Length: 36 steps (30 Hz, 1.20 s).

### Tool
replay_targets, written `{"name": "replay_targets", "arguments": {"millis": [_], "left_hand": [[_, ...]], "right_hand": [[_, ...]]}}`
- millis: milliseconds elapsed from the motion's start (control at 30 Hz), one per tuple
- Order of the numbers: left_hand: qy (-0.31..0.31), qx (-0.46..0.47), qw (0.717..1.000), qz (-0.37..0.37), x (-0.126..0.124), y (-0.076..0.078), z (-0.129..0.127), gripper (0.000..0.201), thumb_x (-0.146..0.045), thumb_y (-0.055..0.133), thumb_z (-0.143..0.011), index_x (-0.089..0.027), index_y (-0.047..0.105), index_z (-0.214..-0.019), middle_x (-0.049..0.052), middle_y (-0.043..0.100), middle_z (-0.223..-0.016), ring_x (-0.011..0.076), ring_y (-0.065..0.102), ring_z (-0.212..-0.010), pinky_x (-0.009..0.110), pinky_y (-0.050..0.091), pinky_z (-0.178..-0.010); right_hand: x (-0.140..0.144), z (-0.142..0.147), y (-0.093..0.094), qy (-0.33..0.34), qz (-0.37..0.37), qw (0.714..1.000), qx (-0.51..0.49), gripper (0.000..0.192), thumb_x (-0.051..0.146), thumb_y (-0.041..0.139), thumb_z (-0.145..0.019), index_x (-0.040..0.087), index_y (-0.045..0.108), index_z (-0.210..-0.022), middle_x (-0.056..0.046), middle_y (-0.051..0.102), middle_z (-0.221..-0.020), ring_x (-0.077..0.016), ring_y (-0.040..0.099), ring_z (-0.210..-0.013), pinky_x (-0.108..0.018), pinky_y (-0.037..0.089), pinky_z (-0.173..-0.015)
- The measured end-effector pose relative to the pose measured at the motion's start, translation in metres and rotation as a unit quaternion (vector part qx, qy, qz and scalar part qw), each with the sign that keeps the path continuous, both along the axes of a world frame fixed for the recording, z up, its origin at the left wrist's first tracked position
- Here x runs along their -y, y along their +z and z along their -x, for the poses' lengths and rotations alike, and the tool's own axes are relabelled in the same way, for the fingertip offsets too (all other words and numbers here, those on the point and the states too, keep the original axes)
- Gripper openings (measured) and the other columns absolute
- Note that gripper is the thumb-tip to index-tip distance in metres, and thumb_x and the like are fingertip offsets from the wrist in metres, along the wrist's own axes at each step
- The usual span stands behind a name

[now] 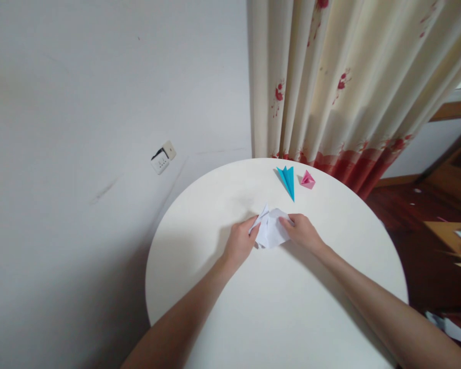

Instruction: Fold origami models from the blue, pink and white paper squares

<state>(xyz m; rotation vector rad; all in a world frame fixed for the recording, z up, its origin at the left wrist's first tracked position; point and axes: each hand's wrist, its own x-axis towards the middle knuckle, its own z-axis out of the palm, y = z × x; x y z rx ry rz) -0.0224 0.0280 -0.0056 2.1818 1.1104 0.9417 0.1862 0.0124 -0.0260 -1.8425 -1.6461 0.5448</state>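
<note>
While the head camera looks down over a round white table [276, 318], both bare hands meet on a partly folded piece of white paper [269, 230] lying near the middle of the tabletop, a little toward the far edge. Seen from this single view, the left hand [240, 241] pinches the paper's left side, fingers curled over a raised flap, and the right hand [302, 231] presses and grips its right side, fingers closed on the fold. So the paper sits directly between the two hands, touching both, with neither hand clearly nearer; its folded body seems to run from the far left corner toward the near right, though the creases are too small to read for certain. Beyond the hands, well apart from the white sheet, a blue folded paper dart [287, 179] points toward the person, and a small pink folded shape [307, 180] rests just beside it near the curtain [349, 77].
</note>
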Motion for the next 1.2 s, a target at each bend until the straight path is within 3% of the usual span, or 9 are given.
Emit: {"name": "replay_targets", "arguments": {"millis": [133, 467, 600, 833, 1033, 1200], "left_hand": [[-0.030, -0.021, 0.999, -0.011, -0.001, 0.003, 0.001, 0.033, -0.022, 0.047, -0.095, -0.022, 0.065, -0.122, 0.006, 0.073, -0.105, 0.0189, 0.068, -0.091, 0.026, 0.049, -0.079], [-0.075, -0.033, 0.997, -0.004, 0.005, 0.011, 0.000, 0.036, -0.023, 0.046, -0.095, -0.024, 0.062, -0.128, 0.003, 0.071, -0.114, 0.0192, 0.067, -0.100, 0.028, 0.050, -0.088], [-0.071, -0.023, 0.997, 0.007, 0.005, 0.012, -0.001, 0.036, -0.020, 0.048, -0.094, -0.025, 0.064, -0.126, 0.003, 0.074, -0.106, 0.0191, 0.068, -0.094, 0.028, 0.051, -0.084], [-0.052, 0.053, 0.996, 0.052, 0.008, 0.017, -0.003, 0.031, -0.023, 0.053, -0.089, -0.024, 0.072, -0.114, 0.004, 0.074, -0.103, 0.0211, 0.069, -0.089, 0.027, 0.050, -0.079], [-0.020, 0.018, 0.999, 0.027, 0.006, 0.011, -0.001, 0.030, -0.029, 0.048, -0.092, -0.017, 0.075, -0.096, 0.005, 0.070, -0.073, 0.0169, 0.062, -0.066, 0.024, 0.043, -0.062], [-0.020, 0.003, 1.000, 0.023, 0.004, 0.008, -0.001, 0.032, -0.030, 0.045, -0.093, -0.016, 0.074, -0.093, 0.004, 0.068, -0.072, 0.0158, 0.059, -0.064, 0.023, 0.038, -0.059]], "right_hand": [[0.001, 0.001, 0.003, 0.010, -0.021, 1.000, 0.004, 0.036, 0.048, 0.051, -0.087, 0.019, 0.069, -0.075, -0.005, 0.068, -0.069, -0.0169, 0.058, -0.059, -0.025, 0.033, -0.051], [-0.005, 0.006, 0.003, 0.061, -0.114, 0.979, -0.157, 0.021, 0.028, 0.053, -0.083, 0.017, 0.071, -0.088, -0.005, 0.073, -0.088, -0.0201, 0.065, -0.078, -0.029, 0.047, -0.074], [-0.004, 0.005, 0.005, 0.030, -0.127, 0.982, -0.136, 0.018, 0.026, 0.055, -0.081, 0.017, 0.070, -0.082, -0.004, 0.072, -0.081, -0.0190, 0.063, -0.073, -0.029, 0.046, -0.071], [0.001, 0.006, 0.011, 0.041, -0.133, 0.983, -0.119, 0.017, 0.028, 0.054, -0.083, 0.018, 0.068, -0.082, -0.004, 0.071, -0.081, -0.0182, 0.063, -0.073, -0.027, 0.046, -0.065], [0.005, 0.006, 0.018, 0.039, -0.150, 0.982, -0.112, 0.015, 0.030, 0.058, -0.082, 0.018, 0.066, -0.076, -0.003, 0.069, -0.076, -0.0169, 0.062, -0.069, -0.026, 0.046, -0.061], [0.004, 0.003, 0.016, 0.067, -0.122, 0.983, -0.121, 0.017, 0.027, 0.056, -0.083, 0.018, 0.069, -0.084, -0.005, 0.072, -0.084, -0.0178, 0.064, -0.074, -0.026, 0.048, -0.063]]}}
